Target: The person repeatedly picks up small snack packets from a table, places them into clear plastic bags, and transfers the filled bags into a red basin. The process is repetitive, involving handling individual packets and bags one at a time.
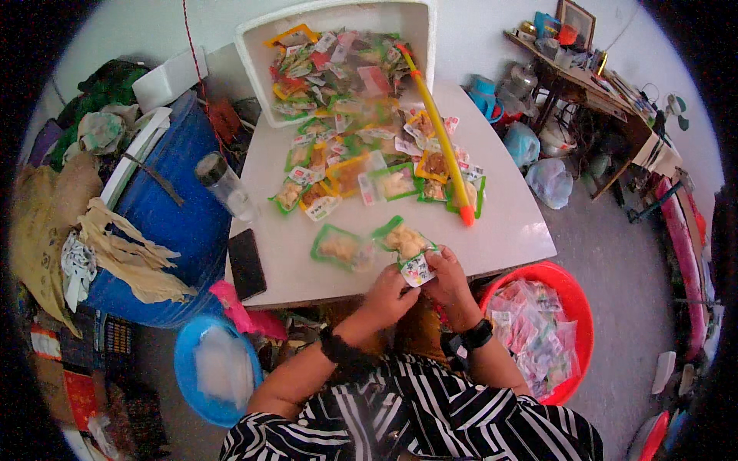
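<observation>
The person's left hand (390, 298) and right hand (447, 281) meet over the near edge of the pale surface (507, 223), each with a narrow grip on the lower, white-labelled end of a green-edged packet (406, 241). Pale food shows inside it, and its upper end points away from the person. A second packet (337, 247), also green-edged, lies just to its left.

Farther back, a heap of packets (315, 157) reaches from a white foam box (256, 69), with a yellow tube (438, 127) lying aslant across its right side. A dark phone (246, 265) rests at the surface's left edge, near a clear bottle (225, 187). Below right stands a red tub (582, 323) of packaged items; below left, a blue basin (186, 369).
</observation>
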### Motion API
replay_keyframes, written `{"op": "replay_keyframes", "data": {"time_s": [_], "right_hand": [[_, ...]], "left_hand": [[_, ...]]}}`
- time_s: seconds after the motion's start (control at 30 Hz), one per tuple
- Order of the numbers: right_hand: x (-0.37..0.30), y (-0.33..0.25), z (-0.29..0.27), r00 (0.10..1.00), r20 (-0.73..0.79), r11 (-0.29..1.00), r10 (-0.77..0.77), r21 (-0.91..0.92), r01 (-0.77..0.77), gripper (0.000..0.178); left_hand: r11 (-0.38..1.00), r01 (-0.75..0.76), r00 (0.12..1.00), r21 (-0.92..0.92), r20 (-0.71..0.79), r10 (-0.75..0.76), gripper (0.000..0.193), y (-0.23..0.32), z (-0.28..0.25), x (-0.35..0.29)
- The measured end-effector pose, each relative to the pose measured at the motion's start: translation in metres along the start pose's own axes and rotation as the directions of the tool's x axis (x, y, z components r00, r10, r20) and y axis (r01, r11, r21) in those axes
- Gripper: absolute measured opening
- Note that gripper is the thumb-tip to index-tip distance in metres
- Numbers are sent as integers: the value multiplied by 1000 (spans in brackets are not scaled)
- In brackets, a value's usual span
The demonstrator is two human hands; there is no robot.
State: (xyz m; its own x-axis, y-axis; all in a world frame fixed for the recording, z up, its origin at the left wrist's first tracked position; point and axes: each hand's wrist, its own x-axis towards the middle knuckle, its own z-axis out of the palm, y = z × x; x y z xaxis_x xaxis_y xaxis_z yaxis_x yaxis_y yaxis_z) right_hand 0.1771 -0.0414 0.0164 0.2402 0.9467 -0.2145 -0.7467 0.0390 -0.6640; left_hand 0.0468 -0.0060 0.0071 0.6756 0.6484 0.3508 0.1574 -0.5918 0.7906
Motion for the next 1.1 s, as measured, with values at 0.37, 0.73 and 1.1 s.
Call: {"op": "replay_keyframes", "data": {"time_s": [0.37,0.73,1.1], "right_hand": [[-7,-17,-34,998,-54,999,19,-31,-21,13],[-12,-2,-38,995,-59,994,81,-74,-85,9],[2,17,-26,986,-6,979,167,-122,-166,13]], "left_hand": [[804,249,968,540,-134,-210,27,-7,-27,-16],[885,328,937,331,-235,-259,11,-31,-25,-17],[899,138,964,415,-263,-27,10,-18,-25,-17]]}}
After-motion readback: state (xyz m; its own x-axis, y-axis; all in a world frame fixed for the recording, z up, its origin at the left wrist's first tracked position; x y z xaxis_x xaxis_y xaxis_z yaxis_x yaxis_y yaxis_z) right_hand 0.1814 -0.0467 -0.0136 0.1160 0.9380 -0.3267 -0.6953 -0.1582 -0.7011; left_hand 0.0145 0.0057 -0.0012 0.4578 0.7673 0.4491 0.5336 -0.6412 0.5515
